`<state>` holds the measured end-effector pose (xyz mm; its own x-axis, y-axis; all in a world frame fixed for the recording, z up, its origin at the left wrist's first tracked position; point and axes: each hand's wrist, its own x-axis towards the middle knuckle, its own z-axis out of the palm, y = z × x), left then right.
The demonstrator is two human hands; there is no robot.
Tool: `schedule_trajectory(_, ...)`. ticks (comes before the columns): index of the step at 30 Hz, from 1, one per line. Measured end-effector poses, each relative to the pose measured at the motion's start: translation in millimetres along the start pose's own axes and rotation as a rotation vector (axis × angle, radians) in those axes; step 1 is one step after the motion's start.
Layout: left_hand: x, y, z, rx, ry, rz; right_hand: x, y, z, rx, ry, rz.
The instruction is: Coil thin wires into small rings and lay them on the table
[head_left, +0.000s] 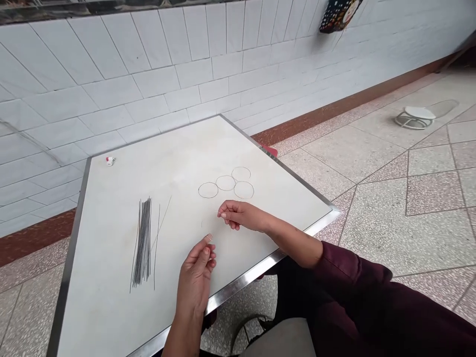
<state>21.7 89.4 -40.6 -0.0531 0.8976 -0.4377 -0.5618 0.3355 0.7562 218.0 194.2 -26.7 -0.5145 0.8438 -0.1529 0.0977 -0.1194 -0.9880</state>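
Observation:
My left hand point(197, 270) is raised over the front part of the white table, thumb and fingertips pinched at a thin, faint wire. My right hand point(240, 215) is up and to the right of it, also pinched, with a faint bit of wire at its fingertips. Whether both hold one wire cannot be made out. Just beyond my right hand lie several thin wire rings point(225, 183), side by side. Left of my left hand is a bundle of straight dark wires point(143, 243), with a few loose wires point(156, 248) beside it.
The white table point(111, 198) has a metal edge and stands by a tiled wall point(148, 74). A small white and red object point(110, 160) lies near its far left corner. A low white stool point(418, 115) is on the floor at the right. A dark patterned bag point(336, 15) hangs on the wall.

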Motion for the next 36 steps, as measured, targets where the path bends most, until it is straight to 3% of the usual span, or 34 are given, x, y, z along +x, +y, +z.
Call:
schedule_trajectory(7,-8.0,-9.6,1.0,-0.072,0.02,-0.001,-8.0,6.7,14.1,0.006,-0.088,-0.017)
schedule_trajectory(25,-23.3,-2.9,8.1,-0.043,0.042,0.063,-16.8,0.1,19.8,-0.068,-0.084,-0.016)
schedule_trajectory(36,-24.6,-3.8,10.5,-0.089,0.122,0.077,-18.5,-3.3,22.7,-0.053,-0.082,-0.026)
